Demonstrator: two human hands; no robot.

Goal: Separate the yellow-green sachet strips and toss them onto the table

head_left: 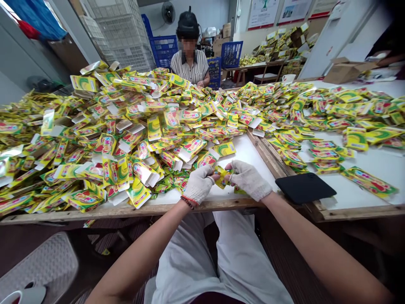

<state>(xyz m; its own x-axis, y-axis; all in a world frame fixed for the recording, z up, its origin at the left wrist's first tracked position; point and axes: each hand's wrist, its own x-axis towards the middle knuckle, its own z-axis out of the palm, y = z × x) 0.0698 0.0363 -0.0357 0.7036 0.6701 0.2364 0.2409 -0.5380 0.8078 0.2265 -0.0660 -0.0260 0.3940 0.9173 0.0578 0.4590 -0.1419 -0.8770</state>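
Note:
Both my hands wear white knit gloves and meet just above the near edge of the white table (249, 150). My left hand (198, 184) and my right hand (249, 179) are closed on the same small yellow flat carton (223, 176), pinched between their fingertips. A huge heap of the same yellow, green and red flat cartons (133, 122) covers the table to the left and behind my hands.
A black flat pad (304, 187) lies right of my right hand. More cartons (332, 114) spread over the adjoining right table. A person in a striped shirt (189, 63) sits across the heap. Blue crates (164, 48) and cardboard boxes (346, 69) stand behind.

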